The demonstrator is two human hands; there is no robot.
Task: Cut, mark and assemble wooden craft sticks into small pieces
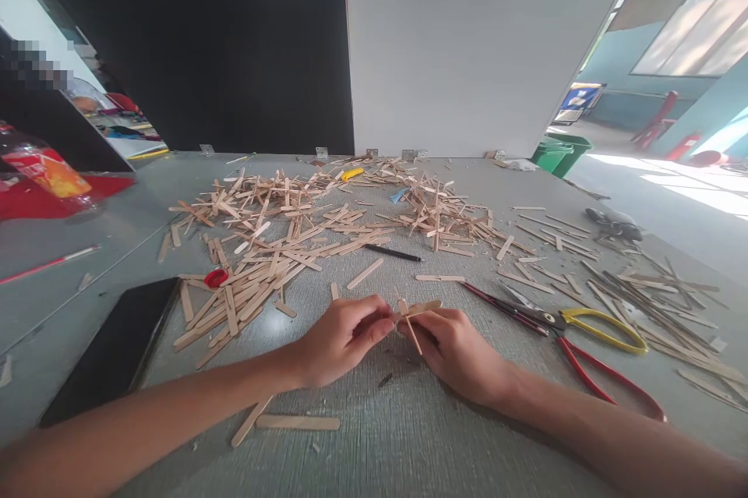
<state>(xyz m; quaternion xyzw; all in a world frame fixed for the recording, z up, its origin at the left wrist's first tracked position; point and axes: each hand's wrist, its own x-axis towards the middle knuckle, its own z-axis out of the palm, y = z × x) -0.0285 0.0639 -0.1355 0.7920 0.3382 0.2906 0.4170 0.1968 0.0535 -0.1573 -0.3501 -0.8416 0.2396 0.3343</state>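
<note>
My left hand (339,338) and my right hand (459,350) meet just above the grey table (379,443), both pinched on a small bundle of crossed wooden craft sticks (416,312). One thin stick of the bundle points down toward the table between my hands. Behind my hands lies a wide heap of loose wooden sticks (280,237). Two single sticks (295,422) lie near my left forearm.
Red-and-yellow handled scissors (576,326) lie right of my hands. A black pen (393,252), a red cap (216,277), a black phone (114,350) at left, thin dark sticks (648,299) at right. White and black boards stand behind.
</note>
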